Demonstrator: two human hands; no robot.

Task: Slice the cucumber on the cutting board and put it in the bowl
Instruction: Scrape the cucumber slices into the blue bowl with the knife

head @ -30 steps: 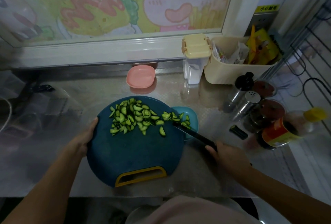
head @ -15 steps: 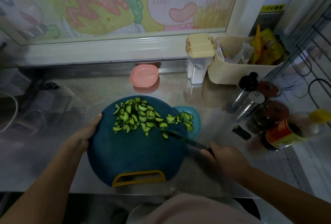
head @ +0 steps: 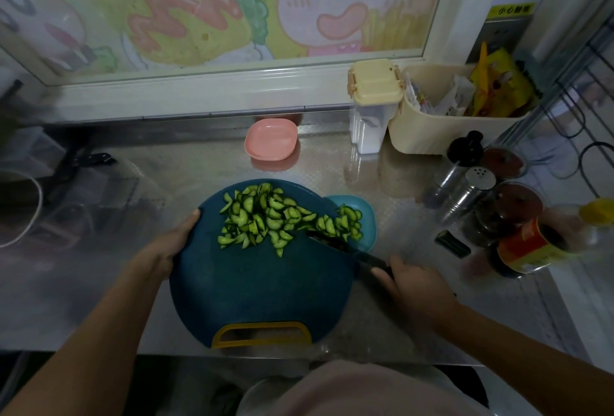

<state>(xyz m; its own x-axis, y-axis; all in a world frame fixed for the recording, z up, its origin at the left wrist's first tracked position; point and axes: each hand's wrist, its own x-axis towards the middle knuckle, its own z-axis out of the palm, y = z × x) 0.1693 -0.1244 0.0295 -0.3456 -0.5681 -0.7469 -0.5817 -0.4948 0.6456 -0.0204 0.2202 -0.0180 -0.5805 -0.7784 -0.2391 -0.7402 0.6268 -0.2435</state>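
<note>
Counter (head: 172,166): shiny steel; pink dish (head: 270,139) at back, basket (head: 428,133) & jars (head: 518,202) rt.
Wall: cartoon window (head: 232,0) behind.
Cucumber (head: 262,219): slices on board (head: 252,286), some in bowl (head: 368,216) at its rt edge.
L hand (head: 166,246): we grip board's rim.
R hand (head: 415,286): we hold knife (head: 345,249), blade by slices.

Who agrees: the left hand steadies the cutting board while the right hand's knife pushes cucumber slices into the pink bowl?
Wrong bowl. In the head view the left hand steadies the cutting board while the right hand's knife pushes cucumber slices into the blue bowl; the pink bowl sits apart at the back.
</note>
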